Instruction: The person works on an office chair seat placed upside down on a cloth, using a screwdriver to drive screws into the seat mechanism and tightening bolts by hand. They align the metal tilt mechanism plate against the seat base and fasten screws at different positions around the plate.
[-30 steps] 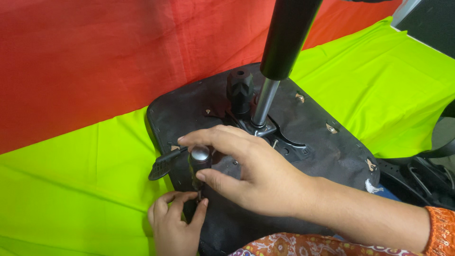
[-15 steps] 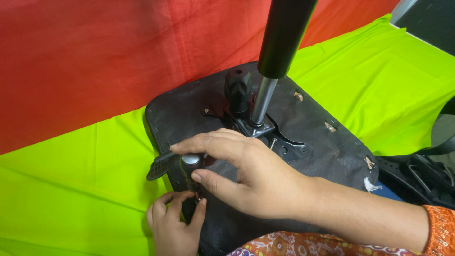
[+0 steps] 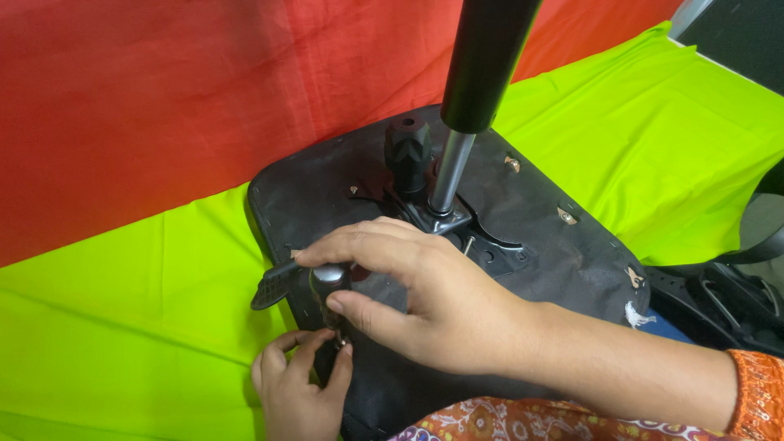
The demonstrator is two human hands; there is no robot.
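A person works on the underside of an upturned black office-chair seat (image 3: 539, 220), which lies on a bright lime-green cloth (image 3: 122, 327) with a red cloth (image 3: 163, 98) hanging behind it.

The right hand (image 3: 433, 302) reaches in from the right, its fingers curled around the top of a short black-handled screwdriver with a silver cap (image 3: 329, 287); thumb and forefinger pinch the handle, and the other fingers arch loosely over it. The tool stands nearly upright at the seat's near left edge. The left hand (image 3: 298, 388) sits just below, its fingertips closed round the lower end of the tool where it meets the seat; whatever is there, screw or tip, is hidden by the fingers.

As for progress, the black gas-lift column with its silver shaft (image 3: 469, 106) already stands mounted at the seat's centre, beside a ribbed black adjustment knob (image 3: 408, 151). A flat black lever paddle (image 3: 273, 284) sticks out over the left edge. The fastening at the near edge appears to be in hand, not yet finished.

Counted: two hands, one screwdriver, one column, one knob, one lever paddle, and about four small brass-coloured fittings (image 3: 566, 215) visible along the seat's rim.
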